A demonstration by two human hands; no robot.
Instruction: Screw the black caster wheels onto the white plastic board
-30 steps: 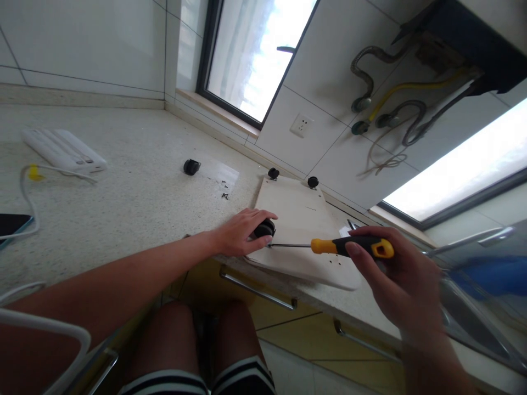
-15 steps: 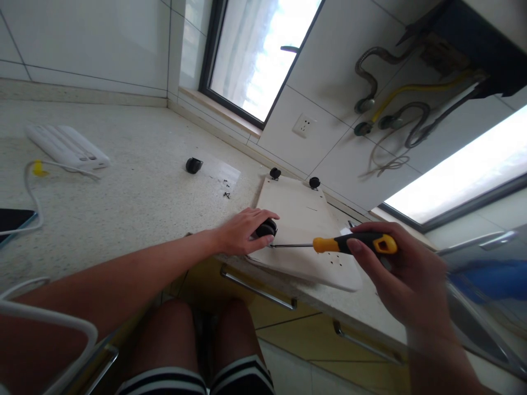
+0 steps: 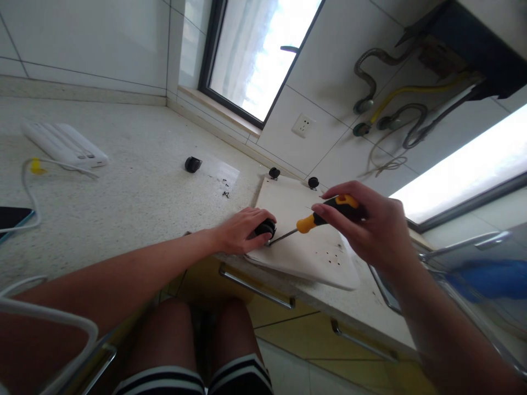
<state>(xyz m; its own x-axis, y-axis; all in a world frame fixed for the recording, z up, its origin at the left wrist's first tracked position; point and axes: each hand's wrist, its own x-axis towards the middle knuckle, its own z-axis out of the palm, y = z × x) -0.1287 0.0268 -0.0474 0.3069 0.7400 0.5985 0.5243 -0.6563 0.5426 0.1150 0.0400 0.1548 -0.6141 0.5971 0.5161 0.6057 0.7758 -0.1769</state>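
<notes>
My left hand [image 3: 246,231] is closed round a black caster wheel [image 3: 267,226], holding it against the near left corner of a white board [image 3: 294,241]. In my right hand [image 3: 366,219] is a yellow-and-black screwdriver [image 3: 317,219], tilted with its handle raised. Its tip meets the foot of the caster; a screw there is too small to make out. Two more casters, a left one [image 3: 274,173] and a right one [image 3: 313,182], stand at the board's far corners. Several small holes [image 3: 333,258] show in the board near its right end.
A loose caster [image 3: 192,164] and several small screws [image 3: 225,193] lie on the speckled counter [image 3: 156,181]. A white power bank [image 3: 66,145], cable and phone [image 3: 14,219] are at the left. A sink [image 3: 385,288] is at the right; a socket [image 3: 302,125] is on the wall.
My right hand has moved up and slightly left, raising the screwdriver handle from nearly level to a steeper tilt. The tip stays by the caster, and my left hand has hardly moved.
</notes>
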